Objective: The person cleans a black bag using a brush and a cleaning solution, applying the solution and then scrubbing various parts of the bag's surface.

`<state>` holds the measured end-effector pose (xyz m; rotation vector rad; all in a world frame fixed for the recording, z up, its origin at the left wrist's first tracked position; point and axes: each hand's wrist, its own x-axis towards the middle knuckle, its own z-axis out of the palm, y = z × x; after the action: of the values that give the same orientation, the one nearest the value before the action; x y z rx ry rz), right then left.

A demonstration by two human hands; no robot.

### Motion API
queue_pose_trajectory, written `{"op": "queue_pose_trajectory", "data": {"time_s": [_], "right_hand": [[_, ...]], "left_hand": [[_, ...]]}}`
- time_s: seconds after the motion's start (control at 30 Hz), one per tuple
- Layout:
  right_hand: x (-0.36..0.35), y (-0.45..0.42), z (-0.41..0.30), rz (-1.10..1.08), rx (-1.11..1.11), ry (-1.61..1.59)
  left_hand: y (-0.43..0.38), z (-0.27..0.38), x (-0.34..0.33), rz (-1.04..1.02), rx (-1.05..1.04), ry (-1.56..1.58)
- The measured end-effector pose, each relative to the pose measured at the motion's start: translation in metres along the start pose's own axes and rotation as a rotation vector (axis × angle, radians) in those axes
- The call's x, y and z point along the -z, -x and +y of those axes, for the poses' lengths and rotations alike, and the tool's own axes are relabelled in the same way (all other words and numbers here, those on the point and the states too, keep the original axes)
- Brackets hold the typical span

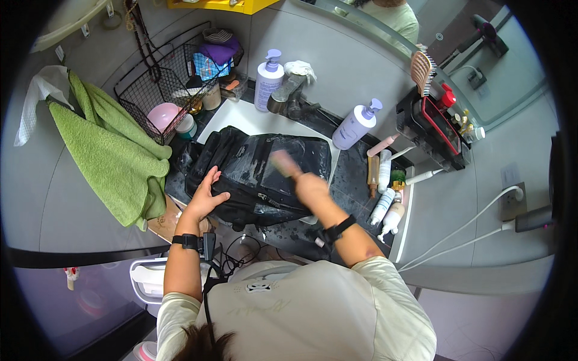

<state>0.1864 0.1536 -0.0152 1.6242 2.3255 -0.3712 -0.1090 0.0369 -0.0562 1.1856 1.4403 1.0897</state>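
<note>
A wet black backpack (235, 180) with whitish suds on its fabric lies across a white sink (228, 113) and the dark counter. My right hand (312, 192) grips a scrubbing brush (285, 164), blurred by motion, over the bag's right part; its bristles are not clear. On the bag's left side rests my left hand (207, 196), fingers apart, with nothing held in it. Behind the bag stands a dark faucet (289, 97) with a white cloth (301, 70) draped on top.
Two lilac pump bottles (269, 83) (354, 128) flank the faucet. Several tubes and small bottles (382, 205) lie at the right. A black wire basket (158, 90) and a green towel (108, 158) hang at the left. White cables (456, 225) run along the right wall.
</note>
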Motion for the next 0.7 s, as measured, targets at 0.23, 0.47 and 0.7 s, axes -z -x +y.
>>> {"op": "queue_pose_trajectory", "data": {"time_s": [0.23, 0.47, 0.7], "right_hand": [[0.006, 0.063, -0.036, -0.102, 0.334, -0.027], [-0.015, 0.03, 0.046, 0.032, -0.168, -0.114], [-0.011, 0.071, -0.047, -0.02, 0.211, -0.092]], "left_hand": [[0.002, -0.003, 0.002, -0.01, 0.033, 0.042], [0.002, 0.006, 0.001, -0.014, 0.049, 0.019], [0.001, 0.003, 0.003, -0.01, 0.059, 0.045]]}}
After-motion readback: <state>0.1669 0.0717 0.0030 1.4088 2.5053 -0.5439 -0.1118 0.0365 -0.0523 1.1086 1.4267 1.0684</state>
